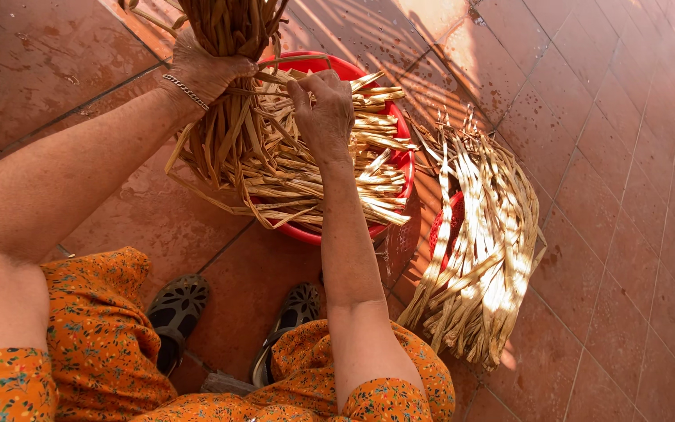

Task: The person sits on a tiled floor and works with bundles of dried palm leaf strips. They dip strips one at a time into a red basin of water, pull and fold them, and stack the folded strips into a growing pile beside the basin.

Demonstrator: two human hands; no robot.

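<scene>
My left hand (205, 69), with a chain bracelet on the wrist, grips a thick bundle of dried tan leaf strips (224, 94) held upright, its loose ends fanning down over a red plastic basin (400, 160). The basin is heaped with short dried strips (369, 184). My right hand (323, 109) reaches into that heap, fingers pinched around a few strips beside the bundle.
A second pile of long dried strips (482, 242) lies on a red basket (443, 227) to the right of the basin. Terracotta floor tiles (626, 195) surround everything. My orange floral clothing (95, 344) and dark sandals (177, 309) are at the bottom.
</scene>
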